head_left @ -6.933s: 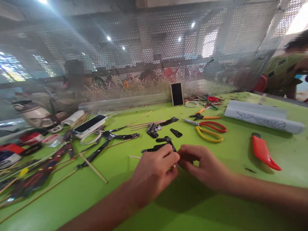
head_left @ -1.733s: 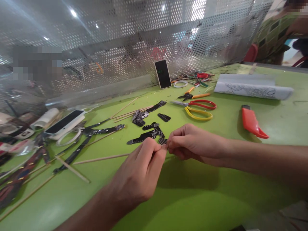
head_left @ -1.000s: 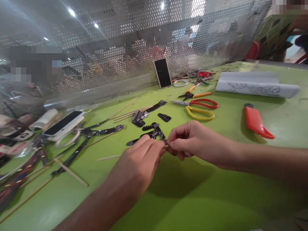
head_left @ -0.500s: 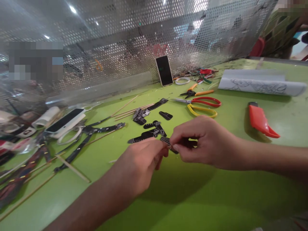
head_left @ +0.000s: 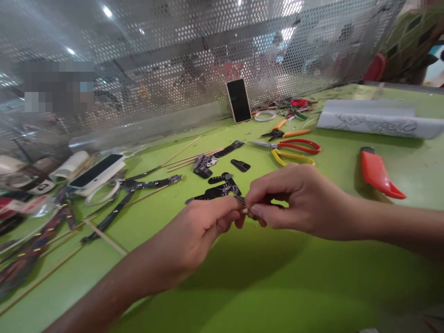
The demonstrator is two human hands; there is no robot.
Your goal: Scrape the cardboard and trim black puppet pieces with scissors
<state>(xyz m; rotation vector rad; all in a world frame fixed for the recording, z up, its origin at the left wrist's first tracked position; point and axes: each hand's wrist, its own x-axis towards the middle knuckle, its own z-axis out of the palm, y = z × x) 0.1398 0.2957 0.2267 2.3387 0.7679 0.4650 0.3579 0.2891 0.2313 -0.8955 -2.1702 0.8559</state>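
Note:
My left hand (head_left: 208, 226) and my right hand (head_left: 294, 201) meet near the middle, their fingertips pinched on a small black striped piece (head_left: 240, 200). Much of that piece is hidden by the fingers. Just beyond it lie black cut-out pieces with white line patterns (head_left: 222, 189), a small black rounded piece (head_left: 240, 165) and a patterned black strip (head_left: 231, 149). Thin wooden sticks (head_left: 180, 162) rest beside the strip. Behind my right hand are scissors with one red and one yellow handle (head_left: 300, 146).
A phone (head_left: 238, 101) stands against the perforated metal screen. Orange-handled pliers (head_left: 296, 133), a rolled drawing (head_left: 378, 121) and a red cutter (head_left: 379, 173) lie at right. Black jointed strips (head_left: 116, 212), sticks and a white device (head_left: 97, 172) cover the left side.
My left hand's fingers have curled and shifted slightly, and a pale tip now shows between the fingertips. Both hands stay on the striped piece. The view has shifted a little.

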